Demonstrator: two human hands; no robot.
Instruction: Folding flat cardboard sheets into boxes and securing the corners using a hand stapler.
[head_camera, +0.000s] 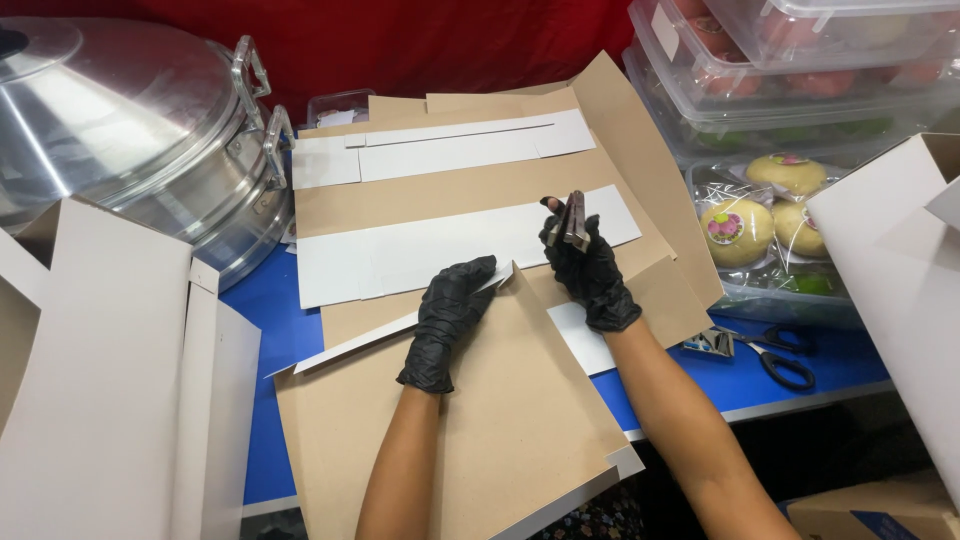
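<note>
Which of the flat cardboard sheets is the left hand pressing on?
The left hand presses on the nearest brown cardboard sheet, the one hanging over the table's front edge. The other sheets lie farther back with white strips on them, untouched.

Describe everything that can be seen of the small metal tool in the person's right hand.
The metal tool is small, dark grey and shiny, and looks like a stapler or a clip-like plier; its exact kind is unclear. It stands nearly upright, its two arms close together, pointing up. The right hand, in a black glove, grips its lower part, so only the upper part shows. It is held above the flat brown and white cardboard sheets; whether it touches them cannot be told.
</note>
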